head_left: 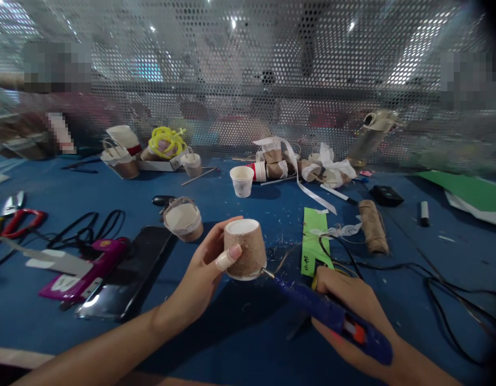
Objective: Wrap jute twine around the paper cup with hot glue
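Observation:
My left hand point(210, 254) grips a small paper cup point(248, 249) wrapped in brown twine, its white base facing up and its rim down. The thumb, with a bandage or tape round it, presses on the twine. In my right hand point(348, 300) is a blue glue gun point(332, 311), its fingers wrapped round the handle. The metal nozzle points left and meets the cup near its lower right rim. A thin loose strand runs from near the nozzle towards a green paper strip point(315, 241).
A twine-wrapped cup with a handle point(183, 219), a phone point(127, 271) and a purple power strip point(87, 271) lie left. Red-handled scissors point(23, 222) are farther left. Behind stand a white cup point(242, 182) and several decorated cups. A twine roll point(373, 226) and black cables point(436, 279) lie right.

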`<state>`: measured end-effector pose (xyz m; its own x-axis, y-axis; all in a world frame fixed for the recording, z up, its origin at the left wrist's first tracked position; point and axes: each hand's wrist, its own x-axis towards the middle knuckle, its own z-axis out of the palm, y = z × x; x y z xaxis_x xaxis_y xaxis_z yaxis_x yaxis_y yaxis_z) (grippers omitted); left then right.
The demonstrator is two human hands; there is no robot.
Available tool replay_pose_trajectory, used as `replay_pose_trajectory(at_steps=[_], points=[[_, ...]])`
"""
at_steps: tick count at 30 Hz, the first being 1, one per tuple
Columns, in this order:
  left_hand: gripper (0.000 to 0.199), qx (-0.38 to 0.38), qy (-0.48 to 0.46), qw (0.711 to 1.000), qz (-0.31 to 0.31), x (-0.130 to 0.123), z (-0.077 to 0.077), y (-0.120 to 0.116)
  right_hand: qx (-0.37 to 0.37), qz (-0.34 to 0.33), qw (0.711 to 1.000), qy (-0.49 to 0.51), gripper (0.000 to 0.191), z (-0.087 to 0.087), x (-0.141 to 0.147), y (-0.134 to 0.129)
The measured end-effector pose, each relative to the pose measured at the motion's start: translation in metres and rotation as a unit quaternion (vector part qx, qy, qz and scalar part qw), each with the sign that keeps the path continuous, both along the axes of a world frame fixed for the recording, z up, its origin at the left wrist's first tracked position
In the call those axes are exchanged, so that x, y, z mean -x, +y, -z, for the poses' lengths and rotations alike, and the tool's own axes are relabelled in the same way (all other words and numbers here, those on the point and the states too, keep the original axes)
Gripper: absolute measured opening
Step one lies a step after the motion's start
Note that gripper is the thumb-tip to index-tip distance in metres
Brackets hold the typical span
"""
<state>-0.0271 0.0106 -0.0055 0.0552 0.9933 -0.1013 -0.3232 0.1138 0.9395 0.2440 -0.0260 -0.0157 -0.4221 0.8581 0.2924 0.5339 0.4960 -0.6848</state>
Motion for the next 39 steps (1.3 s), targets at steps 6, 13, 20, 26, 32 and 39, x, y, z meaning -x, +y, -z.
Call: replay_pose_trajectory(at_steps=[6, 13, 20, 26, 32, 39], points=[[0.042, 0.021, -0.064, 0.997, 0.024, 0.002, 0.000, 0.001, 0.049, 0.001, 0.998, 0.033, 0.030, 0.000, -0.001, 0.003], [0.052, 0.051, -0.082, 0.994, 0.044, 0.000, -0.004, 0.000, 0.051, -0.018, 0.997, 0.054, 0.034, -0.007, 0.007, -0.002], [0.052, 0.077, -0.103, 0.991, 0.033, 0.000, -0.008, 0.001, 0.088, -0.028, 0.993, 0.076, 0.027, -0.007, 0.003, 0.003], [0.055, 0.084, -0.103, 0.990, 0.044, -0.002, -0.008, 0.000, 0.076, -0.027, 0.993, 0.081, 0.031, -0.012, 0.006, 0.000], [0.053, 0.083, -0.092, 0.992, 0.024, -0.001, -0.009, 0.002, 0.077, -0.003, 0.994, 0.074, 0.027, -0.006, 0.005, 0.002], [0.045, 0.054, -0.094, 0.994, 0.022, -0.002, -0.009, 0.004, 0.070, 0.120, 0.973, 0.182, 0.008, -0.007, 0.010, 0.005]])
